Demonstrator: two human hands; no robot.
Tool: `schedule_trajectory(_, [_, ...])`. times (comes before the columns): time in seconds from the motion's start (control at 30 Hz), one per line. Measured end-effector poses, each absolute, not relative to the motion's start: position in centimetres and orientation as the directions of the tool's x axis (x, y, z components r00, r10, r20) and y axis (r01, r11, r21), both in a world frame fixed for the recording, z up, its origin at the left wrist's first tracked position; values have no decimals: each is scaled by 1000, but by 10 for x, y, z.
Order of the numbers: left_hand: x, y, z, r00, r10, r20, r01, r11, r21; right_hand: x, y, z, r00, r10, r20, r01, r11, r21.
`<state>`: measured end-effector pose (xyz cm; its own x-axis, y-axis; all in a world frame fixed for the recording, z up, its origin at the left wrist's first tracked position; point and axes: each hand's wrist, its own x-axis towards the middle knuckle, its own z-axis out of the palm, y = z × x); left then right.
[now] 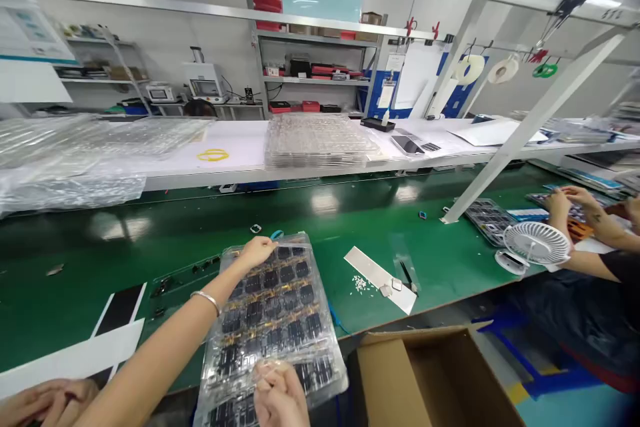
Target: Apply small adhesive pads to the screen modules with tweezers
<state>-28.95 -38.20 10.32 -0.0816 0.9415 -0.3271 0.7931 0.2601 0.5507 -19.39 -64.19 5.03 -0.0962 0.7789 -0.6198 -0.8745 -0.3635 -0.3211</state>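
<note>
A clear plastic tray (273,303) filled with rows of small dark parts lies tilted over the bench's front edge, with what looks like more clear plastic layered on it. My left hand (257,250), the bracelet on its wrist, reaches across and grips the tray's far edge. Close to me, my right hand (281,392) has its fingers curled together on the plastic at the near part of the tray. A bit of blue tape or band (277,235) shows by the left fingertips.
An open cardboard box (400,380) stands below the bench edge. Right of the tray are a white strip (373,270), tweezers (407,273) and small white pieces (360,284). Another person's hands (55,400) are at lower left; a co-worker's hands (565,199) and a fan (536,243) are right.
</note>
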Motion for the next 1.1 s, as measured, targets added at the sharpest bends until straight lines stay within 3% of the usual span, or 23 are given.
schedule_trajectory(0.23, [-289, -360, 70, -1, 953, -305, 867, 152, 474, -208, -617, 32, -97, 765, -636, -818, -425, -387])
schedule_trajectory(0.43, [-276, -377, 67, 114, 976, -186, 888, -17, 460, -128, -637, 48, -138, 754, -642, -553, -597, -581])
schedule_trajectory(0.5, [-255, -390, 74, 205, 972, -115, 862, -123, 493, -62, -654, 58, -8, 775, -632, -448, -568, -691])
schedule_trajectory(0.57, [-223, -411, 82, 326, 943, -61, 802, -242, 547, 18, -680, 66, 277, 772, -572, -315, -489, -813])
schedule_trajectory(0.63, [-184, -441, 84, 442, 896, -49, 725, -325, 607, 94, -719, 69, 620, 645, -447, -156, -457, -876])
schedule_trajectory(0.73, [-116, -509, 70, 567, 814, -127, 651, -348, 675, 169, -793, 57, 918, 323, -232, -24, -538, -842])
schedule_trajectory(0.83, [-51, -597, 35, 641, 720, -267, 655, -331, 679, 185, -859, 22, 972, 142, -186, -59, -618, -784])
schedule_trajectory(0.97, [11, -708, -21, 637, 624, -453, 739, -325, 591, 166, -894, -41, 914, 235, -331, -127, -610, -783])
schedule_trajectory(1.1, [38, -763, -53, 666, 506, -548, 741, -364, 565, 163, -886, -84, 882, 350, -315, -61, -579, -813])
